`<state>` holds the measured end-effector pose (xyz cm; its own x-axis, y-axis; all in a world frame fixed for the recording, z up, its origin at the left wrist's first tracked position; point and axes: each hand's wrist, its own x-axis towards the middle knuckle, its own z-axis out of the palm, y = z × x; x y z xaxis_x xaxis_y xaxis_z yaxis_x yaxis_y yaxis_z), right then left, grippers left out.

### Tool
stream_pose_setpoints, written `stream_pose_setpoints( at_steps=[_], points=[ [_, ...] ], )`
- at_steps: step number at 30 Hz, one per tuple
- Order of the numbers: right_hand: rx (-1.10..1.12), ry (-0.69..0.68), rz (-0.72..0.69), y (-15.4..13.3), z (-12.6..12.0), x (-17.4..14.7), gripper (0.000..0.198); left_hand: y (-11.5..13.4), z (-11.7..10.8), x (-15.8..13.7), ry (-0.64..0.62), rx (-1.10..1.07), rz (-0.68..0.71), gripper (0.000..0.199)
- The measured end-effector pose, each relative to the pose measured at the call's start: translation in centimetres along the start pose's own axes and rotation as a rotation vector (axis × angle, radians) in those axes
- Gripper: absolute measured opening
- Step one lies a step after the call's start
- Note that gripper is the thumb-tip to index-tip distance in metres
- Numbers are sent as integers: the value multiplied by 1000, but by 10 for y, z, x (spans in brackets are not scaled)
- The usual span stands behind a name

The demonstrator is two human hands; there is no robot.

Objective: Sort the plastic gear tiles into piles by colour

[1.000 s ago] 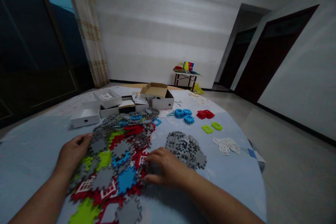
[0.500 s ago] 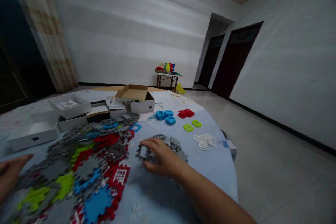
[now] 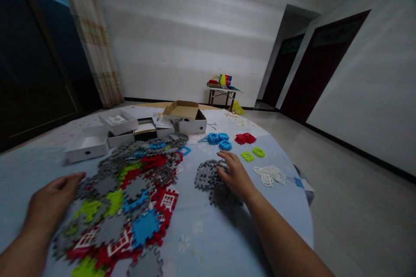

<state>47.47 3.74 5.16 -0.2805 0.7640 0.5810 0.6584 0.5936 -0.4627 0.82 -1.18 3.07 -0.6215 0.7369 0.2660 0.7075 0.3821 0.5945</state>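
Observation:
My right hand [image 3: 235, 175] is over a small heap of grey interlocking tiles [image 3: 204, 175], thumb and fingers apart, with no tile visible in its grasp. One tile at the heap's left has a window-like opening. My left hand [image 3: 55, 201] rests at the left side of the big mixed pile, its fingers stretched toward it and holding nothing I can see. That pile has grey, red, lime and blue toothed tiles [image 3: 146, 226], with white window-frame pieces [image 3: 168, 200] among them.
Beyond the right hand lie sorted groups: blue tiles [image 3: 218, 139], red tiles [image 3: 245, 138], lime tiles [image 3: 258, 152] and white lattice pieces [image 3: 270, 175]. White boxes [image 3: 87, 146] and an open cardboard box [image 3: 183, 110] stand at the back. The round table's edge curves along the right.
My right hand has let go of a grey tile, which now lies with the grey heap. My left hand has come further into view. The view has swung left.

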Motion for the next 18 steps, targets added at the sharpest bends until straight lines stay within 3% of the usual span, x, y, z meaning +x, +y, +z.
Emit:
stream_pose_setpoints(
  at_steps=[3, 9, 18],
  points=[
    [40, -80, -125, -24, 13, -6, 37, 22, -3, -13, -37, -160, -114, 50],
    [126, -381, -411, -77, 39, -20, 36, 30, 4, -17, -76, -211, -97, 48],
    [107, -610, -559, -108, 56, -26, 41, 40, 12, -20, -131, -173, 4, 52]
  ],
)
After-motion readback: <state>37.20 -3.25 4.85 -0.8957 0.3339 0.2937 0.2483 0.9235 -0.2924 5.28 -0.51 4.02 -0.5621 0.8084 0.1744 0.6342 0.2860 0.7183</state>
